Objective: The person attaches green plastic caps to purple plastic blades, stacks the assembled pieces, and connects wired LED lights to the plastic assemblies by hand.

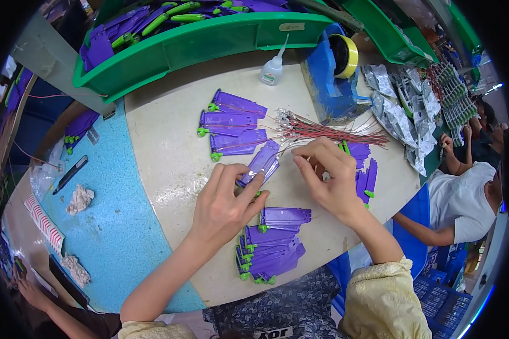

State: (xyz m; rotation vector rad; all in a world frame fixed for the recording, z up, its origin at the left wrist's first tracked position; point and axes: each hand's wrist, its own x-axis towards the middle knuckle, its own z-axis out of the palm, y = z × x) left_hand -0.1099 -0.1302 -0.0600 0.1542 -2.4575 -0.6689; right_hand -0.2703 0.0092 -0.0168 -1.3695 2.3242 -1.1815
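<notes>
My left hand (223, 200) is closed on a purple plastic part (263, 161), thumb and fingers at its lower end, its upper end tilted right. Close beside it, my right hand (331, 181) has its fingers curled in a pinch; whatever they hold is too small to make out. Thin wire runs near those fingertips. Beyond both hands lies a bundle of red and dark wires (322, 133) with silvery ends. Three purple parts with green tips (232, 121) lie fanned out to its left, wires crossing them. Nearer me is an overlapping stack of similar parts (274, 251).
A green bin (209, 45) of purple and green parts stands at the back. Near it are a small glue bottle (272, 70) and a blue tape dispenser (333, 85). Silvery packets (398, 116) lie right. Crumpled paper (80, 199) sits on the blue surface. Other people work at both sides.
</notes>
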